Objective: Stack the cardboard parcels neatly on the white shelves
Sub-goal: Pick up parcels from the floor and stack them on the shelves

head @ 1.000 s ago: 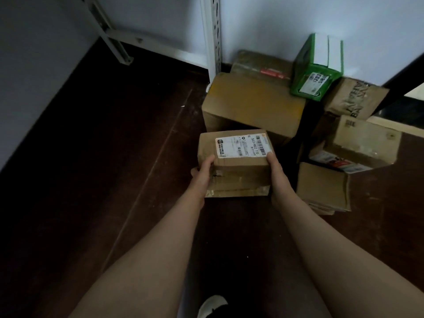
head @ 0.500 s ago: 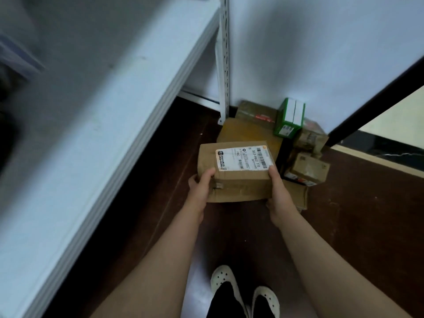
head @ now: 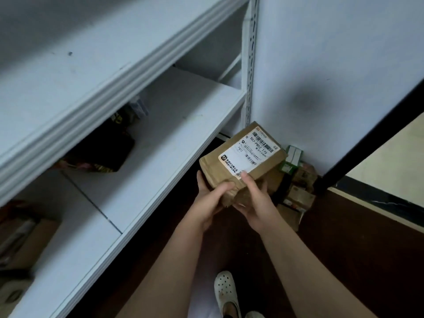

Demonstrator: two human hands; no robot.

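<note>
Both my hands hold a brown cardboard parcel (head: 243,158) with a white shipping label, lifted in front of the white shelves (head: 174,125). My left hand (head: 211,198) grips its near left corner, thumb on top. My right hand (head: 254,198) grips the near end from below, thumb pressed on the label's edge. The parcel is turned diagonally, its far end pointing up and right. Behind it, a pile of parcels (head: 296,187) lies on the dark floor in the corner, mostly hidden.
A dark patterned bag (head: 103,157) sits on the middle shelf at left. Cardboard boxes (head: 25,239) rest on the shelf's near left part. A perforated white upright (head: 250,65) stands against the wall. My white shoe (head: 226,292) is on the floor below.
I have risen and lifted the parcel away from the floor pile. The parcel has rotated diagonally, and both hands have shifted from its sides to its near end. The shelves came into view.
</note>
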